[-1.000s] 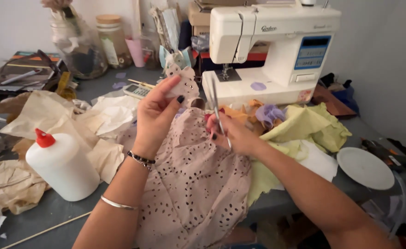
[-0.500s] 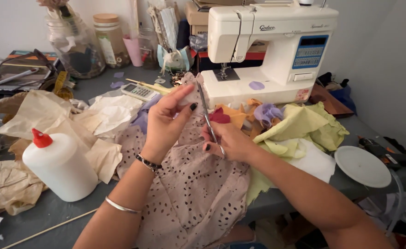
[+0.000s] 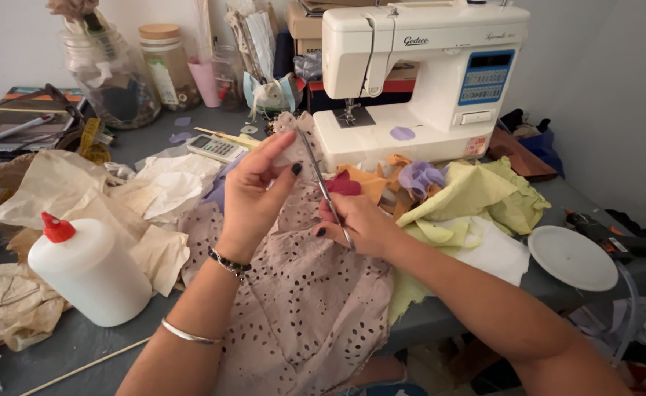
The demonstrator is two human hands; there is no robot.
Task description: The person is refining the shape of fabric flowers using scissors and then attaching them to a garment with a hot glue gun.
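Note:
A pale pink eyelet fabric [image 3: 308, 308] lies over the table's front edge and my lap. My left hand [image 3: 253, 191] pinches its upper edge and lifts a narrow strip of it near the sewing machine. In my right hand [image 3: 359, 224] is a pair of slim metal scissors [image 3: 321, 182], blades pointing up and away along the raised fabric edge. Both hands are close together over the cloth.
A white sewing machine [image 3: 425, 73] stands at the back. A white glue bottle with a red cap [image 3: 88, 271] sits at the left among crumpled brown paper [image 3: 51, 187]. Yellow-green cloth [image 3: 477, 194], coloured scraps, a white plate [image 3: 572, 257], a calculator [image 3: 216, 147] and jars surround the work.
My hands and the raised fabric edge have shifted right and toward the sewing machine. The scissors now point further up along the strip.

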